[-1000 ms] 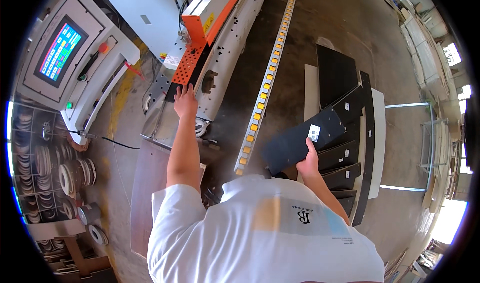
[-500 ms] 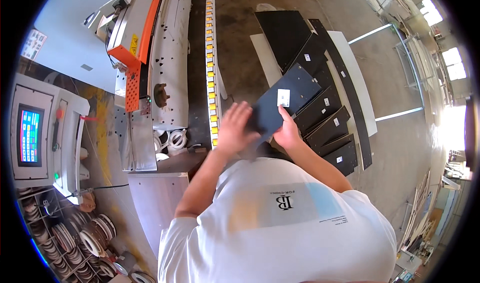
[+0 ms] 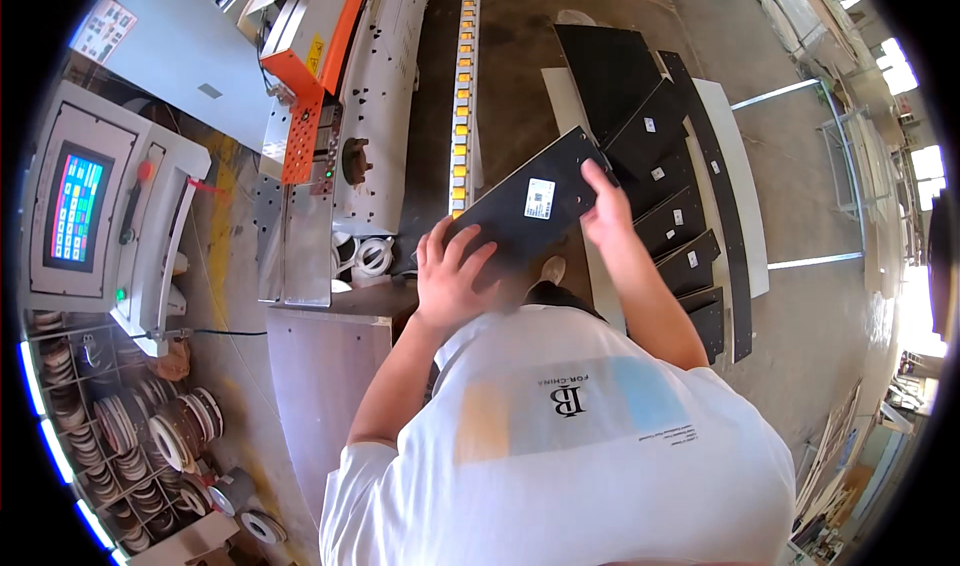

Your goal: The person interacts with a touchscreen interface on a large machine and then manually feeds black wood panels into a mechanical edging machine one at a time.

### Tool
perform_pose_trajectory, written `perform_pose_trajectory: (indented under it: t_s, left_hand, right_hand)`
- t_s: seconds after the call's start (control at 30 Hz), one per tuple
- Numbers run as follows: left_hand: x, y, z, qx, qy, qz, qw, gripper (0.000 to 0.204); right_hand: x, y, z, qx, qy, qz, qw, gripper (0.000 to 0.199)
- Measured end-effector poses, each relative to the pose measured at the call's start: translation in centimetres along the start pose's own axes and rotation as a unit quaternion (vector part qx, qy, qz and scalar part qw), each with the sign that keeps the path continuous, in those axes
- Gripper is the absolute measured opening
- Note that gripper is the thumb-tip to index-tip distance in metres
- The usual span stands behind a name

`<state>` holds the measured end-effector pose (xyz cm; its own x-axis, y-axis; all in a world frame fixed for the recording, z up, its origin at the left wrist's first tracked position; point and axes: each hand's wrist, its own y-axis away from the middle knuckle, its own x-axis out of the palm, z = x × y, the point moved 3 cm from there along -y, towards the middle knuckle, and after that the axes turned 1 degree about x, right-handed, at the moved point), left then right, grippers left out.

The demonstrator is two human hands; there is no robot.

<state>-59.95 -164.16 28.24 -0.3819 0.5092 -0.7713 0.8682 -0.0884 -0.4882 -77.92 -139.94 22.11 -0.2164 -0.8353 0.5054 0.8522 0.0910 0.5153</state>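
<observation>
I hold a black rectangular board (image 3: 515,221) with a white printed label (image 3: 539,199) in front of my waist. It lies tilted, its far end raised toward the right, with small holes near that end. My right hand (image 3: 607,206) grips the right edge, thumb on the top face and fingers hidden underneath. Across the board's left end lies my left hand (image 3: 452,276), fingers spread around the edge; the near part of the board beside it is blurred.
More labelled black boards (image 3: 640,131) lie fanned out at the right, beside a long curved black strip (image 3: 715,176). At left run a roller rail (image 3: 461,116) and an orange-and-white machine (image 3: 300,96). A control panel (image 3: 85,201) and racked edging rolls (image 3: 125,426) stand far left.
The board has turned flatter and shifted left, away from the fanned boards. My left hand has settled on its left end, and my right hand has moved up along its edge.
</observation>
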Motion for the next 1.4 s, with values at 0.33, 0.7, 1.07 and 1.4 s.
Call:
perform_pose_trajectory:
  t_s: [0.33,0.7,1.07,1.4]
  left_hand:
    - [-3.5,8.5,9.5,-0.198,-0.094,-0.042,0.975,0.057]
    - [-4.8,14.4,23.4,-0.326,-0.204,-0.077,0.92,0.057]
    - [-4.1,12.2,28.6,-0.416,-0.277,-0.018,0.866,0.062]
    - [-3.6,13.2,26.7,-0.358,-0.317,-0.003,0.878,0.045]
  right_hand:
    - [-7.8,-1.7,1.0,-0.016,0.053,-0.051,0.997,0.029]
    - [-21.8,2.6,-11.4,0.105,0.545,0.019,0.832,0.042]
    - [-21.7,3.9,-12.1,0.073,0.658,0.082,0.745,0.042]
    - [-25.8,2.7,-14.1,0.211,0.72,0.085,0.656,0.083]
